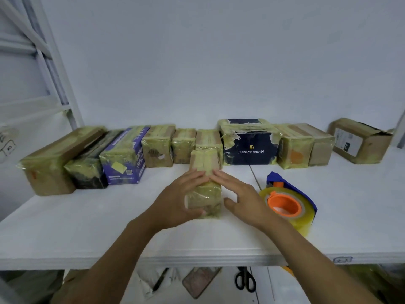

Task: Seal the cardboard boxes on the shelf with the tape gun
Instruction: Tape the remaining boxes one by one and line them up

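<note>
A small tape-wrapped cardboard box lies lengthwise in the middle of the white shelf. My left hand lies against its left side, fingers straight over the top and thumb at the near end. Over its right side my right hand has straight fingers touching the top, thumb spread out. The tape gun, blue with an orange hub and a yellowish roll, lies on the shelf just right of my right hand, held by neither hand.
A row of taped boxes lines the back wall, among them a purple box, a dark blue Benlydesign box and an untaped brown box far right. Below the shelf edge lie scissors and a phone.
</note>
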